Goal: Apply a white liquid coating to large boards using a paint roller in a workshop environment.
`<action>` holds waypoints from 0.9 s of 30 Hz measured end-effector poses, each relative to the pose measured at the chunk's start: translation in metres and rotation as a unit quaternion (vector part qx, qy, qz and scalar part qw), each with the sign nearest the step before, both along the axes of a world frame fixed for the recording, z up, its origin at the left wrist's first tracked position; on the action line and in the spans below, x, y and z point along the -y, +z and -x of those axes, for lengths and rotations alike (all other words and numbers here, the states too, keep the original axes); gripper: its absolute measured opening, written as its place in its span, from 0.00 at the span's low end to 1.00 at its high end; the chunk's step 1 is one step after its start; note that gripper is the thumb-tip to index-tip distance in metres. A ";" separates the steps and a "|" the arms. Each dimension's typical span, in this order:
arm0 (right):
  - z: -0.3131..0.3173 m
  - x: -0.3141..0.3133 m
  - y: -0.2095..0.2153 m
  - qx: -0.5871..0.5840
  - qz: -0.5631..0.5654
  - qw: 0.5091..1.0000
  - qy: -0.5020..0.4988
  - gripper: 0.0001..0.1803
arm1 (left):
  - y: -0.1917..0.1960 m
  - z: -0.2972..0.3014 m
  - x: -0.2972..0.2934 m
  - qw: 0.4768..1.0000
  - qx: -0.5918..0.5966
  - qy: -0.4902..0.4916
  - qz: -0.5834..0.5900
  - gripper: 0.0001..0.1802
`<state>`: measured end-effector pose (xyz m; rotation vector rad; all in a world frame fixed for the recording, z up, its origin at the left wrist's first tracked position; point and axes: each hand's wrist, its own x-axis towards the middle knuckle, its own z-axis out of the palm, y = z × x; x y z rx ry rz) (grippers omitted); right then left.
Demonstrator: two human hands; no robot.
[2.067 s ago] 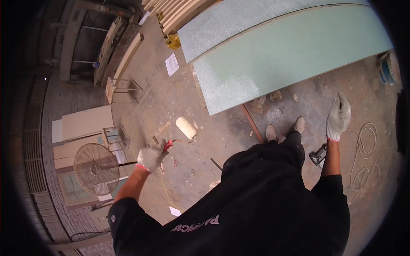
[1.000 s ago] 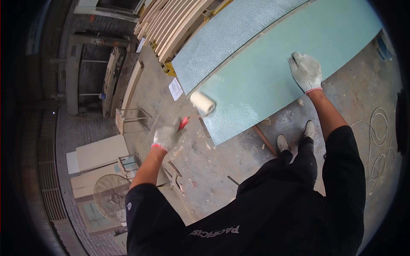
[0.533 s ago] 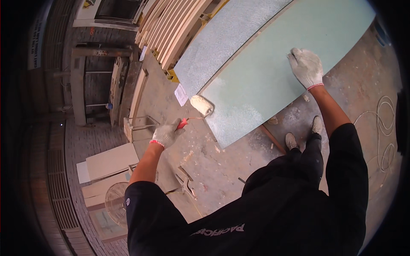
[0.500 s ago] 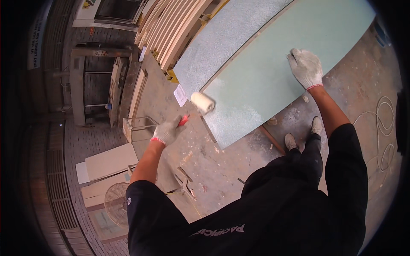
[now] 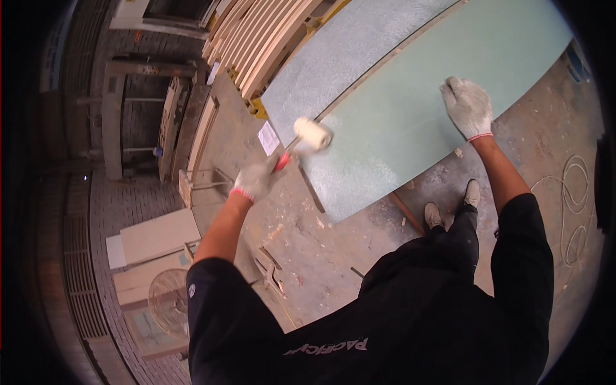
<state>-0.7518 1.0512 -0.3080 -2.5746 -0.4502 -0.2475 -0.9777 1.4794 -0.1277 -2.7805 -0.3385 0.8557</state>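
Gripping a paint roller [image 5: 312, 135] at the pale green panel [image 5: 410, 122] corner, the left hand [image 5: 256, 181] looks set to start coating, while the right hand [image 5: 468, 108] lies open and flat on it, so the next stroke needs steady pressure.

The pale green panel [image 5: 410, 109] ran out of view at the top edge. The left hand [image 5: 255, 181] hid most of the roller's red handle [image 5: 282, 161]. The fan [image 5: 170, 301] sat partly behind the person's shoulder.

head cam | worn high, fisheye, looks steeply down | pale green flat panel [image 5: 410, 115] mid-distance | dusty concrete floor [image 5: 321, 244] below
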 end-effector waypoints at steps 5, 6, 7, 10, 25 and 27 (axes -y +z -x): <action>-0.004 -0.002 -0.004 0.021 -0.014 0.999 0.027 0.15 | -0.027 0.022 0.035 0.995 0.090 0.034 0.031 0.25; -0.004 0.002 -0.003 0.015 -0.009 1.000 0.017 0.15 | -0.032 0.042 0.057 0.991 0.067 0.111 0.027 0.24; -0.004 0.001 -0.002 0.009 -0.008 1.000 0.013 0.15 | -0.032 0.072 0.076 0.980 0.044 0.191 0.020 0.23; -0.006 0.007 -0.010 0.041 -0.017 0.999 0.012 0.14 | -0.021 0.166 0.131 0.971 0.081 0.215 0.064 0.22; -0.004 -0.003 0.001 0.062 -0.033 0.997 0.024 0.10 | -0.045 0.174 0.210 0.895 0.132 0.418 0.081 0.26; -0.003 -0.003 0.005 0.051 -0.019 0.998 0.018 0.10 | -0.052 0.125 0.160 0.936 0.108 0.335 0.008 0.24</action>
